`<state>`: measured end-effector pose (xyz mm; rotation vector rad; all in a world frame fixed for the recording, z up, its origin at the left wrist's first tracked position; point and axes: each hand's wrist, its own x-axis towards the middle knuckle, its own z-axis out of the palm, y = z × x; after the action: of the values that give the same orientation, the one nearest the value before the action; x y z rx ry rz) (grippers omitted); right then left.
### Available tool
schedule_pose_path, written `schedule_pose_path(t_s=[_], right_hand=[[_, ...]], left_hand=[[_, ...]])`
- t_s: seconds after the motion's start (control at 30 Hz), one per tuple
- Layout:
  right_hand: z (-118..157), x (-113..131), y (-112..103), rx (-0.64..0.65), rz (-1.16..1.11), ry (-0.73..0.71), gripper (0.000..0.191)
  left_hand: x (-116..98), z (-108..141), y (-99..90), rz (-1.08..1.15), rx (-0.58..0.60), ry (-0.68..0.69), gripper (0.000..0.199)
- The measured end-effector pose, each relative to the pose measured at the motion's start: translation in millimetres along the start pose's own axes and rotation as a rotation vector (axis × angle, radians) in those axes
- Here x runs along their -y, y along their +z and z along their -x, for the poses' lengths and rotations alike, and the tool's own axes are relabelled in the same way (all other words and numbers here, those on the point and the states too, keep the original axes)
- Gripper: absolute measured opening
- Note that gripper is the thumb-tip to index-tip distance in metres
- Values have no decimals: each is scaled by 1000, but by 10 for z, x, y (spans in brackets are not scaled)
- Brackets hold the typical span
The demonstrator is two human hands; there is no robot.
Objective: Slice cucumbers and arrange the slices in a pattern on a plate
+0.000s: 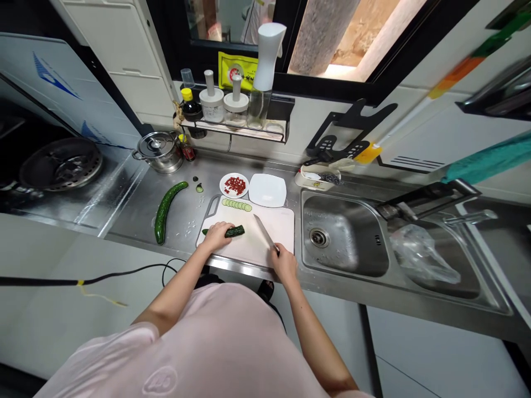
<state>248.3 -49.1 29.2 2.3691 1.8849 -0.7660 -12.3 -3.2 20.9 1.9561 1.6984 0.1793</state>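
Note:
My left hand presses down on a dark green cucumber piece lying on a white cutting board. My right hand grips the handle of a kitchen knife, whose blade rests at a slant on the board, to the right of the cucumber. A row of cucumber slices lies along the board's far edge. Left of the board, a longer curved cucumber lies on the steel counter. Beyond the board are a small plate of chopped red chili and an empty white square plate.
A steel sink lies right of the board, with a plastic bag in its second basin. A steel pot stands at the back left, beside a stove. Condiment containers sit on a wall rack.

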Motion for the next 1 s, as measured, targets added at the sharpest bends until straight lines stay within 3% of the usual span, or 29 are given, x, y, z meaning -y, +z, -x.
schedule_pose_path(t_s=[0.17,0.3,0.6,0.83,1.0], right_hand=[[-45,-4,21,17,14,13,42],[-81,-19,53,8,8,13,41],[-71,-9,60,1,58,5,39],[-60,6,54,11,93,-10,39],[-53,21,44,21,116,2,39]], left_hand=[[-6,12,8,82,-41,-45,46],[82,-31,-26,186,-179,-81,46],[507,-202,-271,193,-555,-504,45],[701,-262,-261,140,-554,-730,47],[741,-286,-235,110,-524,-758,47]])
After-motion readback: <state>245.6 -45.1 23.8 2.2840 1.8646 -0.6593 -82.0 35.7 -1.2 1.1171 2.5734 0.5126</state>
